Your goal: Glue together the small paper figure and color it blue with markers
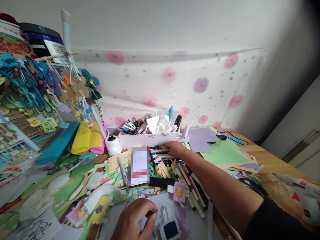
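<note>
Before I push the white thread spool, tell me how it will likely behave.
The white spool would probably roll if tipped onto its side, its body being round. Its wound surface looks matt, so it is likely not slippery.

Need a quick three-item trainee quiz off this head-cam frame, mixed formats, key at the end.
1. Which hand is stretched out farther, toward the long white box by the wall?
a) left
b) right
c) both equally

2. True or false: in the picture, the white spool stands to the left of that box.

3. Fill in: the small white item beside the left hand bears a dark ____ patch.

Key:
1. b, the right hand
2. True
3. blue
</note>
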Action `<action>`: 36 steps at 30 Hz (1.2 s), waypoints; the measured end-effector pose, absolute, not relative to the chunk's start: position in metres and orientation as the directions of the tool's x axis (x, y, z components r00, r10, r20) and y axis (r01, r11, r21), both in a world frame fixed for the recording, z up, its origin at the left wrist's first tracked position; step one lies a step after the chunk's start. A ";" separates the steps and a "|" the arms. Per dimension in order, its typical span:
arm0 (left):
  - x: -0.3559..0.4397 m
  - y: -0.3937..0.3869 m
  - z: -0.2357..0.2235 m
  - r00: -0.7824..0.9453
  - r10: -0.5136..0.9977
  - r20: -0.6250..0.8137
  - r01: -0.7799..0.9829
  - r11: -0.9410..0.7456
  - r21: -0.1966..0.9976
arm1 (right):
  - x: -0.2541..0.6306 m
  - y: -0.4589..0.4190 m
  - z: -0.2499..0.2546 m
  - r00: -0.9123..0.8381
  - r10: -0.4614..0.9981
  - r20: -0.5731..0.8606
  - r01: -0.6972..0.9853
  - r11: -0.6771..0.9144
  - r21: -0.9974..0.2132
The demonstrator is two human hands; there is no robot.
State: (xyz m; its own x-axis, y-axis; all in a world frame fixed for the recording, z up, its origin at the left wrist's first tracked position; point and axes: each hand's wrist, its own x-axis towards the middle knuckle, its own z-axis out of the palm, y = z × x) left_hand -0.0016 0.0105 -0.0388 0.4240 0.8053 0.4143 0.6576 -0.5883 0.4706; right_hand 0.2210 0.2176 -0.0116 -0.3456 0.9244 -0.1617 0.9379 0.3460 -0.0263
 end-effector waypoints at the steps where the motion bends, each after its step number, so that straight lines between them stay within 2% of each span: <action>1: -0.002 0.011 -0.039 0.426 0.804 0.415 0.657 -0.591 0.468 | 0.221 0.217 -0.012 -0.352 0.921 -0.166 0.935 0.353 -0.028; 13: -0.003 0.012 -0.043 0.449 0.805 0.386 0.662 -0.591 0.462 | 0.221 0.221 -0.010 -0.381 0.902 -0.205 0.923 0.384 -0.028; 24: -0.001 0.010 -0.039 0.415 0.835 0.361 0.672 -0.549 0.497 | 0.220 0.213 -0.001 -0.359 0.925 -0.125 0.928 0.338 -0.158; 28: 0.000 0.008 -0.034 0.399 0.846 0.353 0.678 -0.532 0.508 | 0.235 0.200 0.014 -0.309 0.949 -0.064 0.925 0.284 -0.251; 31: 0.000 0.007 -0.033 0.372 0.856 0.358 0.667 -0.515 0.538 | 0.251 0.181 0.027 -0.281 0.959 -0.032 0.895 0.250 -0.370; 33: 0.000 0.006 -0.033 0.348 0.866 0.359 0.636 -0.499 0.589 | 0.258 0.161 0.033 -0.283 0.959 -0.025 0.845 0.237 -0.480; 36: 0.000 0.004 -0.032 0.267 0.907 0.327 0.541 -0.422 0.727 | 0.254 0.122 0.031 -0.322 0.946 -0.029 0.705 0.220 -0.674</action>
